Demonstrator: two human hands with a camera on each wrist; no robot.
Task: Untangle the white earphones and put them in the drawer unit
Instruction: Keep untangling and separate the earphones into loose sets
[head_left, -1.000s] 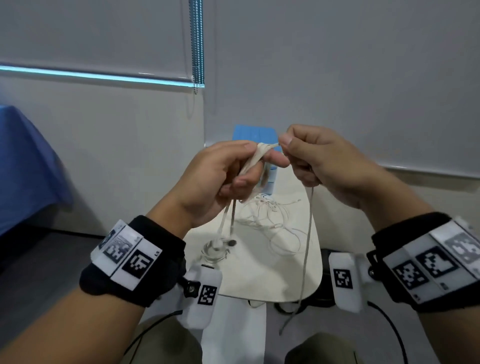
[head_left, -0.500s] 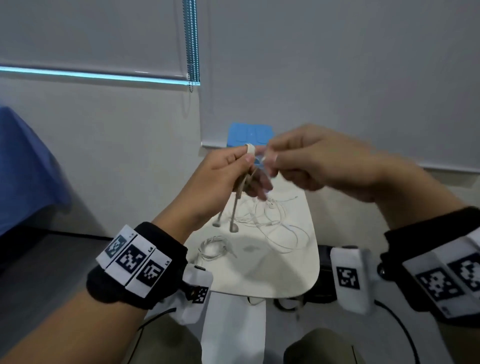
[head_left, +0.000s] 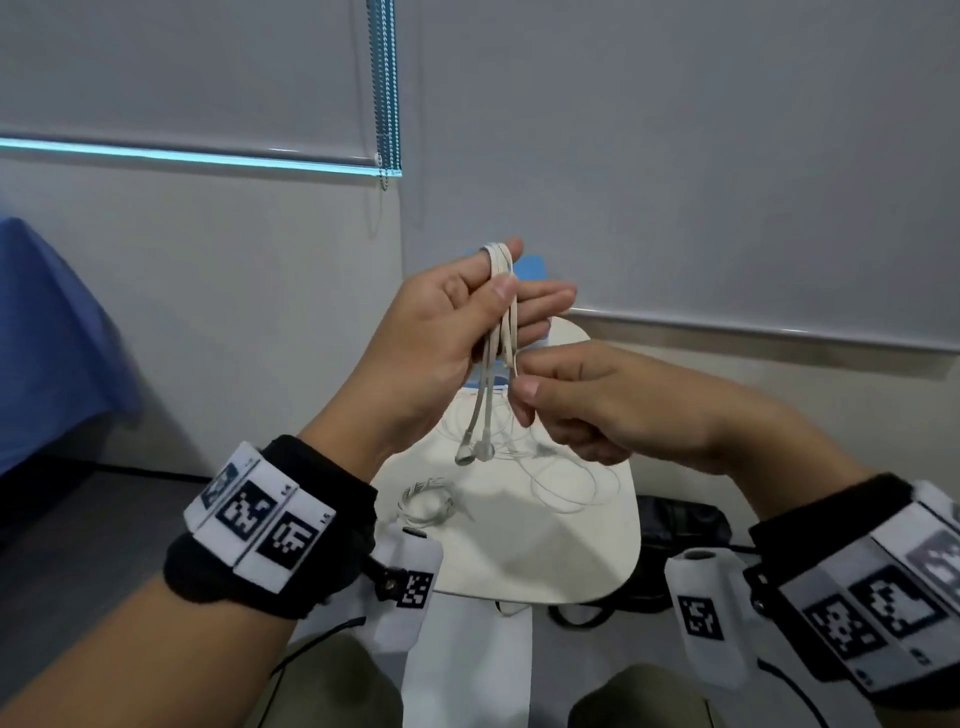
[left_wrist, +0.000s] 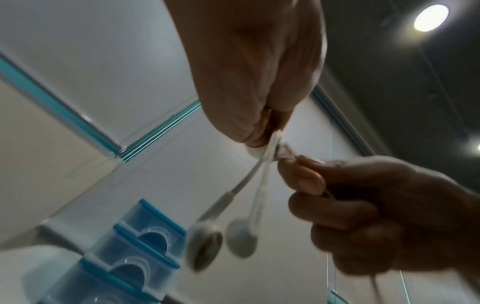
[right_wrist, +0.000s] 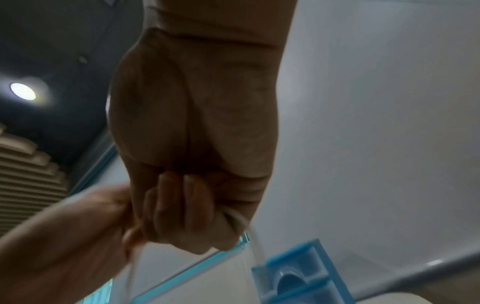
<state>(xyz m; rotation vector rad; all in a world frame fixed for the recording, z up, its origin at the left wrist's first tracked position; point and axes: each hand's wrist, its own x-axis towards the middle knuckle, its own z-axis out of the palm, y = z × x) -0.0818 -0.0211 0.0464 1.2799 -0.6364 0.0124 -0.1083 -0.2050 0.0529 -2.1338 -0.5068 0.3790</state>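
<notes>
Right now I'm holding the white earphones looped over my left hand, thumb pinching; my right hand is pinching the cable just below, above the tabletop.

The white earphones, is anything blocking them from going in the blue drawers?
Nothing solid does. The left hand holds the white earphones looped over its fingers, and the right hand pinches the cord. The drawer unit stands behind them on the table. Its drawers look shut, so one needs opening first.
</notes>
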